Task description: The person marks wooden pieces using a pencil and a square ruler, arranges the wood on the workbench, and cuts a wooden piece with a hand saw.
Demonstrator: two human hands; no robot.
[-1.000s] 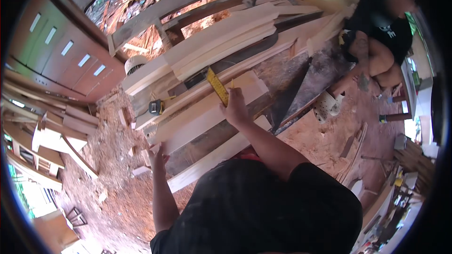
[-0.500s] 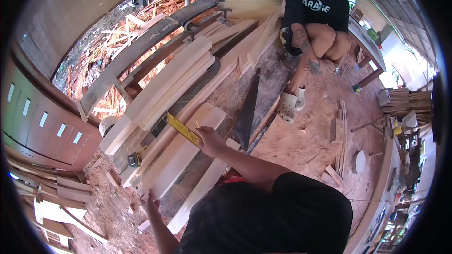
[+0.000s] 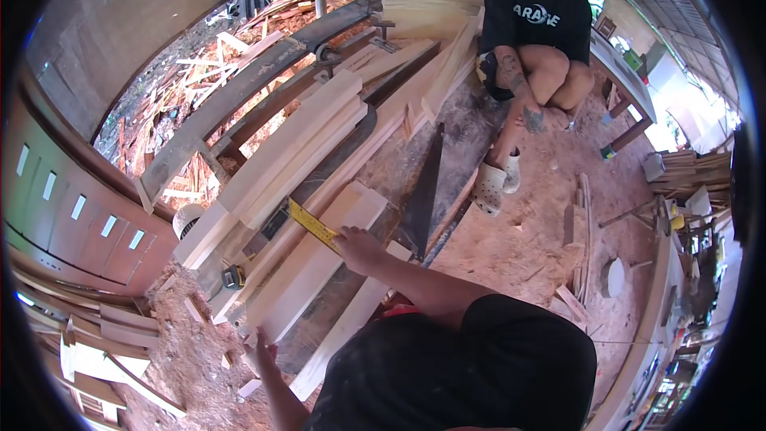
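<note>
My right hand (image 3: 361, 251) is closed on the end of a yellow try square (image 3: 313, 223), whose blade lies across a pale wooden board (image 3: 325, 247). A pencil seen by these fingers earlier cannot be made out now. My left hand (image 3: 262, 355) is at the near end of the same board, its fingers around the corner. Next to the board's near end sits a tape measure (image 3: 232, 277). A handsaw (image 3: 425, 191) lies on the bench to the right of the board.
A person in a black shirt (image 3: 536, 12) sits at the bench's far right end. Stacked planks (image 3: 295, 152) lie left of the board. Offcuts (image 3: 211, 72) pile up behind. A brown panelled door (image 3: 80, 207) stands at left; sawdust covers the floor (image 3: 519, 255).
The whole view has shifted slightly. My right hand has stayed on the square, and the pencil tip that stuck up by its fingers no longer shows. My left hand remains at the board's end.
</note>
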